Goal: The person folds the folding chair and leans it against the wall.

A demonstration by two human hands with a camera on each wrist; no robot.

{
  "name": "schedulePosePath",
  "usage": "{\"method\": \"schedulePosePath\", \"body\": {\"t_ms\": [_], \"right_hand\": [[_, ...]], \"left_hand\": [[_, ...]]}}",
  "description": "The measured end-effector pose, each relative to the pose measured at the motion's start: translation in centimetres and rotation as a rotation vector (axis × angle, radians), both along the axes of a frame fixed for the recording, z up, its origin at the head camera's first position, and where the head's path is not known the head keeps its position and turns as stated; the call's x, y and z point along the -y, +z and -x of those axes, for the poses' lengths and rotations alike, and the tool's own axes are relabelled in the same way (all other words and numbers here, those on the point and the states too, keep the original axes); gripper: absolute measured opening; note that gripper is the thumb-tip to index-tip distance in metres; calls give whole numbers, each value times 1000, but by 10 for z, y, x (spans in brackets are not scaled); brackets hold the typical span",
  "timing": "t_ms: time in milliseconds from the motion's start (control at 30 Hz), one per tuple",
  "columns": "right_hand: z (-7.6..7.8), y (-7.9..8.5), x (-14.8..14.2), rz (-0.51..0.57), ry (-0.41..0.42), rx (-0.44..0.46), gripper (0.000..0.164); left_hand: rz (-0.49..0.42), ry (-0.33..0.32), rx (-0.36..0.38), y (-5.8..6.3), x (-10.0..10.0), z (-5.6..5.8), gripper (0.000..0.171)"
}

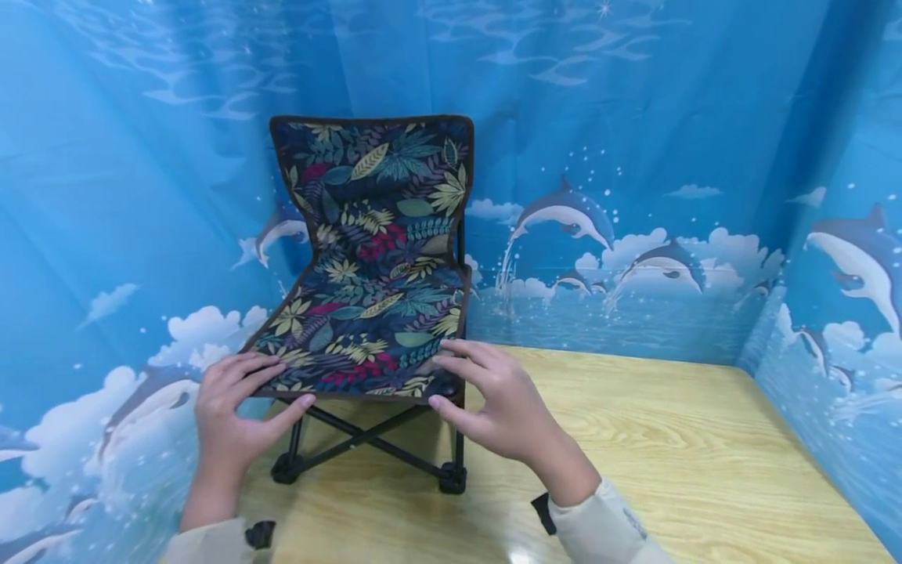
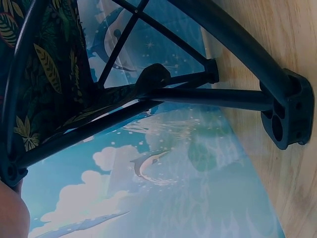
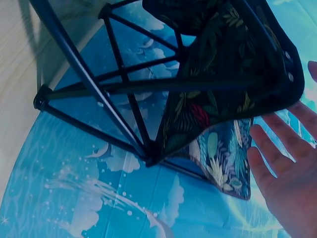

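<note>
A folding chair with dark leaf-print fabric (image 1: 373, 305) and a black tube frame (image 1: 359, 436) stands unfolded on the wood-grain surface. My left hand (image 1: 232, 407) is at the seat's front left corner, its fingers over the fabric and its thumb spread apart along the front edge. At the front right corner is my right hand (image 1: 496, 395), fingers extended over the seat's edge. The right wrist view shows that hand's spread fingers (image 3: 277, 144) beside the seat corner. In the left wrist view only a bit of the left hand (image 2: 14, 213) appears, below a frame joint (image 2: 11, 171).
Blue curtains (image 1: 634, 117) printed with dolphins and clouds hang behind the chair and on both sides. The wood-grain surface (image 1: 669, 439) extends to the right of the chair. Black plastic feet (image 1: 452, 478) end the chair's legs.
</note>
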State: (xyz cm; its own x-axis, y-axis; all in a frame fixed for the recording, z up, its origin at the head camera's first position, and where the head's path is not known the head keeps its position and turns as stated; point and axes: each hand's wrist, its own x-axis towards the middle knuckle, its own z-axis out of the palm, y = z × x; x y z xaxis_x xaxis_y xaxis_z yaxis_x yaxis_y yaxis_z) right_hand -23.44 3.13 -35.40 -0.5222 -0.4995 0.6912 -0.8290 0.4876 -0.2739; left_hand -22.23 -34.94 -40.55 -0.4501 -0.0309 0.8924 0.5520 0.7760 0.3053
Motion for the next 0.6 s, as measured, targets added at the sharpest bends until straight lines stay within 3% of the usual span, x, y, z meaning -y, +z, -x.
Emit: {"method": "schedulePosePath", "body": {"t_ms": [133,367,600], "right_hand": [[2,-1,13,-23,15,-38,43],[8,-9,32,-90,19,-88,43],[7,-14,40,-108,-4,-66,39]], "left_hand": [[-3,-9,-21,2,-1,1,61],[10,9,8,1,0,0,61],[-5,12,-48,-1,-2,4,77]]}}
